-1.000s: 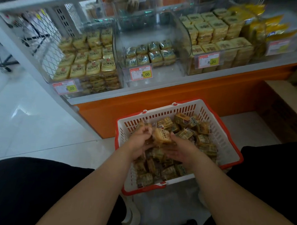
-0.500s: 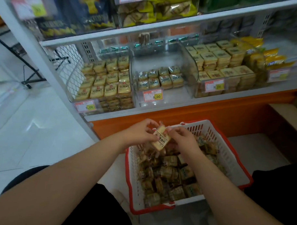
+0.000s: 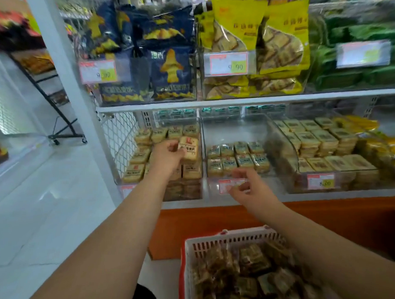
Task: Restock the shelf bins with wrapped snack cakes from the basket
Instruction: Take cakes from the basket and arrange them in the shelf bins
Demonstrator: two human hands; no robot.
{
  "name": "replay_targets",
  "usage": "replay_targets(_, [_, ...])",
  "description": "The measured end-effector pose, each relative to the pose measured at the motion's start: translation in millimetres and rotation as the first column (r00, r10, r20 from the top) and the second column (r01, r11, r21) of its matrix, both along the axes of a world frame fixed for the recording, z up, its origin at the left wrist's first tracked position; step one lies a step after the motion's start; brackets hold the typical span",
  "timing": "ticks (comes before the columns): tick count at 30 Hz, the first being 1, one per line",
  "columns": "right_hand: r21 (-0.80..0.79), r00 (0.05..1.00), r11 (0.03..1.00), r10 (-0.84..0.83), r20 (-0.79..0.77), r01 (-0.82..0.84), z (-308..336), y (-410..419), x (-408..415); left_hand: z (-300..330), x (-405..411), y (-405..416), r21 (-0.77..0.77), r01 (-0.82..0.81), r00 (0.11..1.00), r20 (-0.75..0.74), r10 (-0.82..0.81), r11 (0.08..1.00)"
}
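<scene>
My left hand [image 3: 167, 155] grips a tan wrapped snack cake [image 3: 188, 148] and holds it over the left clear bin [image 3: 186, 193], which is stacked with similar cakes. My right hand [image 3: 246, 187] hovers in front of the middle bin [image 3: 235, 128], fingers loosely curled and holding nothing, next to its price tag [image 3: 226, 186]. The middle bin has two low rows of cakes [image 3: 237, 158]. The white basket with a red rim [image 3: 189, 249] sits below on the floor, full of wrapped cakes [image 3: 250, 276].
A right bin [image 3: 326, 153] is packed with stacked cakes. The shelf above carries blue [image 3: 167, 74], yellow [image 3: 258, 39] and green [image 3: 361, 54] snack bags. An orange base panel [image 3: 301, 220] runs under the bins. White floor and a black rack [image 3: 58, 122] lie to the left.
Both hands lifted one cake out of the basket. My left hand has carried it up to the left bin while my right hand let go and moved toward the middle bin. The view tilted upward.
</scene>
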State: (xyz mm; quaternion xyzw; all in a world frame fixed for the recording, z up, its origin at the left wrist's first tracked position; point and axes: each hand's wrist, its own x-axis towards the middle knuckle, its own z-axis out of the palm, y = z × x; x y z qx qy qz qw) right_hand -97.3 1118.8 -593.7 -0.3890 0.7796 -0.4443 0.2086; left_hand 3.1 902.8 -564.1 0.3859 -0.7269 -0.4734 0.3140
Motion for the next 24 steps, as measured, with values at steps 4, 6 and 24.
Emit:
replay_targets(4, [0.124,0.924,0.992,0.046,-0.38,0.001,2.1,-17.0,-26.5,-8.5,-24.4,-25.7,-0.156,-0.13,0.991,0.023,0.135,0.979])
replay_targets(6, [0.183,0.862,0.983,0.098,-0.498,-0.006,-4.3,-27.9,-32.1,-11.6,-34.6,-33.1,-0.188,-0.152,0.985,0.047,0.163,0.97])
replay_targets(24, [0.082,0.698,0.996,0.044,-0.715,0.021,-49.9,-36.1,-30.5,-17.6,-56.2,-36.9,-0.072,0.131,0.926,0.365,-0.096,0.989])
